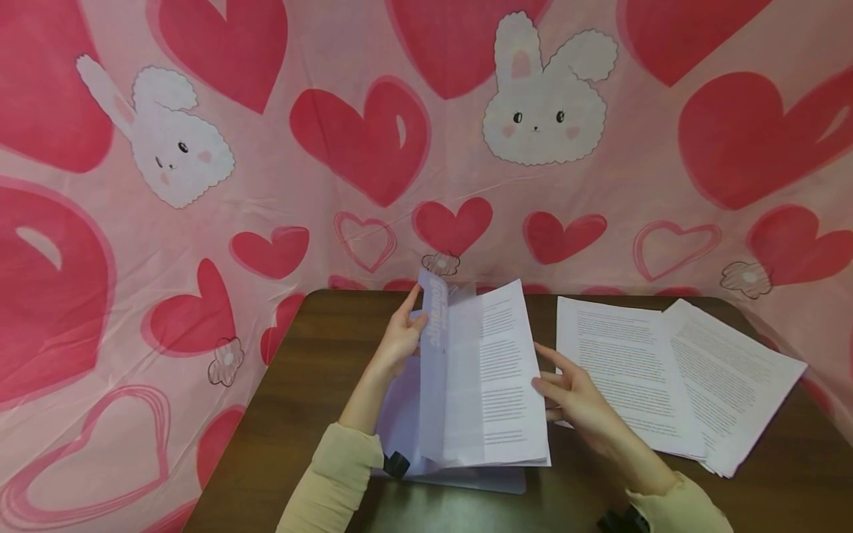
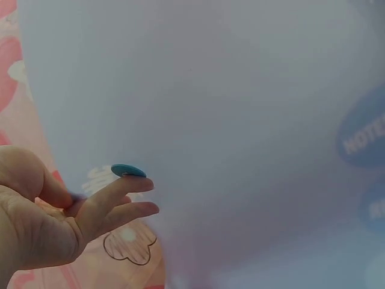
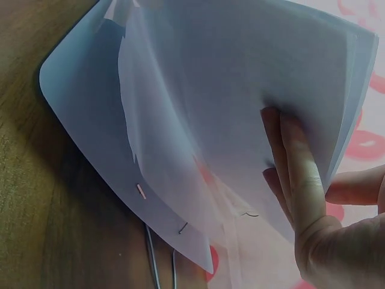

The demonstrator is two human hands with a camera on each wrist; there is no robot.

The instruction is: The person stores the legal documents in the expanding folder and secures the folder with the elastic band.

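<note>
My left hand point(image 1: 400, 337) pinches the outer edge of a lavender plastic document folder's raised cover point(image 1: 433, 392). A small round blue button point(image 2: 128, 170) shows by its fingertips in the left wrist view. The sheaf of printed papers point(image 1: 512, 363) stands tilted up, its left part behind a translucent sheet point(image 1: 464, 385) of the folder. At the sheaf's right edge my right hand point(image 1: 573, 396) grips the papers, thumb on one side and fingers on the other. The folder's lower part point(image 1: 466, 477) lies on the table underneath.
Two overlapping piles of printed sheets, a nearer-left one point(image 1: 626, 377) and a slanted one point(image 1: 733, 385), lie on the right of the dark wooden table point(image 1: 286, 414). Thin cords point(image 3: 151, 253) hang by the folder. Behind the table is a pink heart-patterned cloth point(image 1: 320, 170).
</note>
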